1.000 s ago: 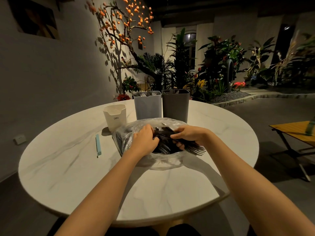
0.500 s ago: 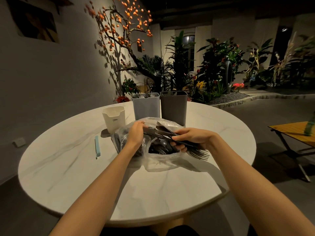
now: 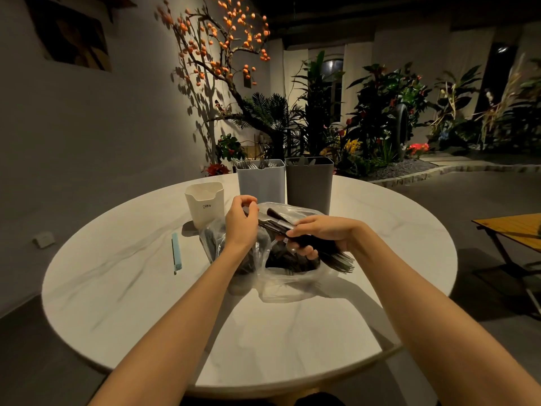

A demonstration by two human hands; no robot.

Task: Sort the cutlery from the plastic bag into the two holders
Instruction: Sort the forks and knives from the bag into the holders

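A: Two holders, light holder (image 3: 261, 183) and dark holder (image 3: 309, 183), stand upright just beyond the plastic bag (image 3: 281, 276).

B: Right hand (image 3: 322, 234) grips a fork bundle (image 3: 328, 253), long axis lying left-right, tines toward the table edge. Left hand (image 3: 241, 222) pinches the handle ends.

A: Judgement: left hand nearer the holders; open room above them.

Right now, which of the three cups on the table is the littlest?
The cream white holder, standing at the left end of the row. It is shorter than the light blue holder and the dark grey holder beside it.
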